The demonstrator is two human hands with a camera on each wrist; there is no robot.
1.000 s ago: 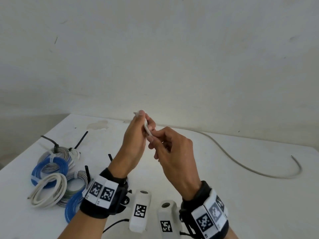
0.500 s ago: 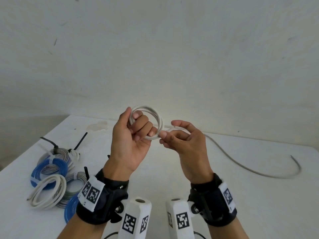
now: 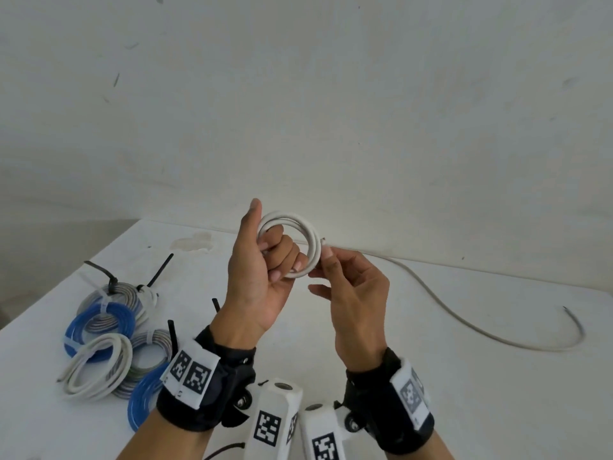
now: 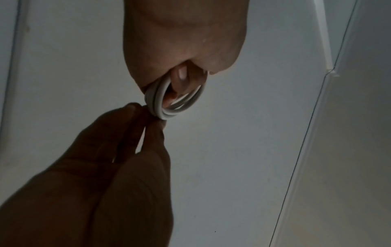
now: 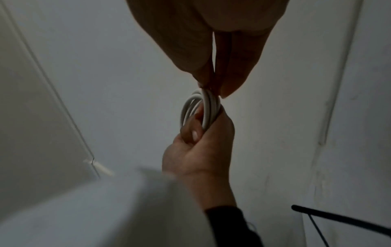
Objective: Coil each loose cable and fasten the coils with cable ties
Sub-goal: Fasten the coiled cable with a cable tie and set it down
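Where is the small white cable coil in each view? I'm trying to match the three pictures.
Head: white cable coil at centre, held up above the table, around the left hand's curled fingers.
Left wrist: coil at centre, below the palm.
Right wrist: coil right of centre.
Shared landmark: the right hand pinching the coil's edge.

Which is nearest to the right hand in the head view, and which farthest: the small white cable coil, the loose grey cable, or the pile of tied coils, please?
From the right hand:
1. Small white cable coil, touching its fingertips, held by the left hand.
2. Loose grey cable, on the table to the right.
3. Pile of tied blue, grey and white coils, far left.
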